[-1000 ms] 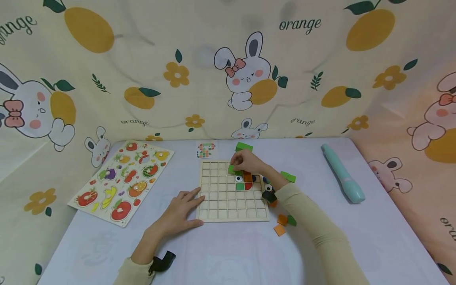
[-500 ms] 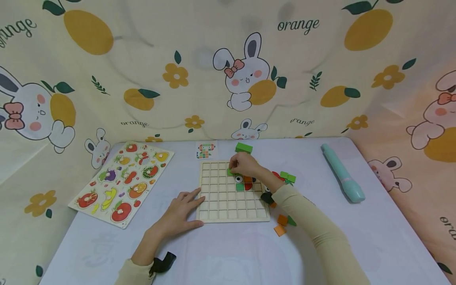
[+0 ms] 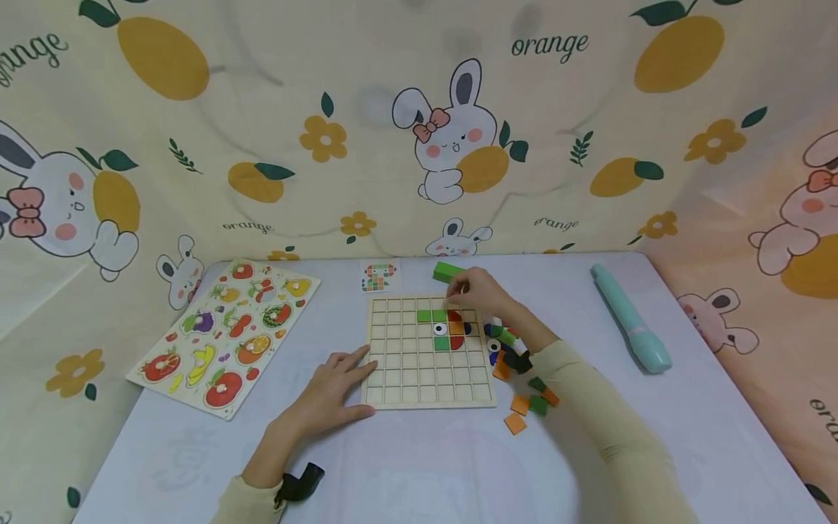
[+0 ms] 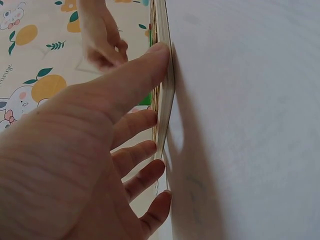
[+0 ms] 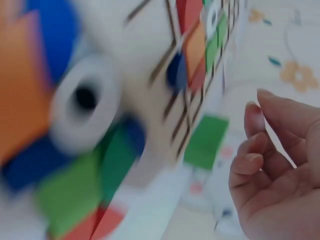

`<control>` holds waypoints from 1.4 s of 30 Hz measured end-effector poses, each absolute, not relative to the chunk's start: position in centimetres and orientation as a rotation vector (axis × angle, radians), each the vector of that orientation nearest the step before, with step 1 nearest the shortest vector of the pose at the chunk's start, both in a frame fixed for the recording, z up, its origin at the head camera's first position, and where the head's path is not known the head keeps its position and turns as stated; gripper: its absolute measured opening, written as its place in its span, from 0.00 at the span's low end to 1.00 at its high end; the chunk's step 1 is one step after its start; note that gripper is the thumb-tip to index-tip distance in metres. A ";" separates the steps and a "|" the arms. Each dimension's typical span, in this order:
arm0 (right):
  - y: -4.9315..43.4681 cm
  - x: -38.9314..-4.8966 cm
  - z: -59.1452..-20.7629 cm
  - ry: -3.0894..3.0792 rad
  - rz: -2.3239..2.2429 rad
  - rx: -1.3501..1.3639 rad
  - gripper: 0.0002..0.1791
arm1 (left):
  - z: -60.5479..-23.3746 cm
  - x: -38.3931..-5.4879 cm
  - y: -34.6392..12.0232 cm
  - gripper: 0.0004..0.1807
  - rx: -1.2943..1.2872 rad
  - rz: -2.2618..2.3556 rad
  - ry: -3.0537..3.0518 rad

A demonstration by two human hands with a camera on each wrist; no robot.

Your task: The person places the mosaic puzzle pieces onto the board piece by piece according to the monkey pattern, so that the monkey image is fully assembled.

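Observation:
A pale wooden grid board (image 3: 399, 367) lies on the table. In its upper right part sit green tiles (image 3: 432, 316), a round eye tile (image 3: 439, 330), an orange tile (image 3: 455, 327), red pieces and a dark blue one. With spread fingers, my left hand (image 3: 330, 389) rests at the board's left edge; the left wrist view shows its thumb (image 4: 142, 62) along the board's side. My right hand (image 3: 481, 290) is over the board's top right corner. Loosely bent and holding nothing, its fingers (image 5: 255, 145) show in the right wrist view, near a green block (image 5: 206, 141).
Loose coloured tiles (image 3: 515, 405) are scattered right of the board, some heaped against its edge. Behind it lie a small pattern card (image 3: 378, 276) and the green block. A fruit puzzle board (image 3: 271, 280) is at left, a teal wand-shaped object (image 3: 630, 320) at right.
My right hand has let go of a green tile, which now lies flat in the board's top row, and has moved right. The left hand has stayed put.

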State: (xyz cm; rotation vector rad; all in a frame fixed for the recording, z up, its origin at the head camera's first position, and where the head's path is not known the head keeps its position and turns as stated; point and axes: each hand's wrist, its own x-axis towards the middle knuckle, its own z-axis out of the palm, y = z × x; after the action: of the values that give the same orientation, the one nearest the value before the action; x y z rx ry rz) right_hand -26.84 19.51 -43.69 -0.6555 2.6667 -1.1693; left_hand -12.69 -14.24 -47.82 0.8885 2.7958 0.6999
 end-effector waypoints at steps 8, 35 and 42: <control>27.9 -24.0 -44.4 2.688 -1.166 -0.380 0.06 | -47.9 -12.8 -14.1 0.41 0.899 0.674 2.801; 34.2 -19.7 -46.6 2.720 -1.154 -0.222 0.13 | -47.4 -12.5 -14.0 0.41 0.885 0.690 2.789; 33.6 -19.9 -46.6 2.767 -1.111 -0.222 0.16 | -47.3 -12.5 -14.0 0.41 0.885 0.682 2.792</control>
State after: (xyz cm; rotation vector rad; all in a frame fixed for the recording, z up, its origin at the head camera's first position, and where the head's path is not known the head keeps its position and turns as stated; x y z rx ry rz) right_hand -19.88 33.60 -46.61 -0.2218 2.7668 -1.1112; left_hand -12.53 -14.04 -47.28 0.8848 2.7919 0.6819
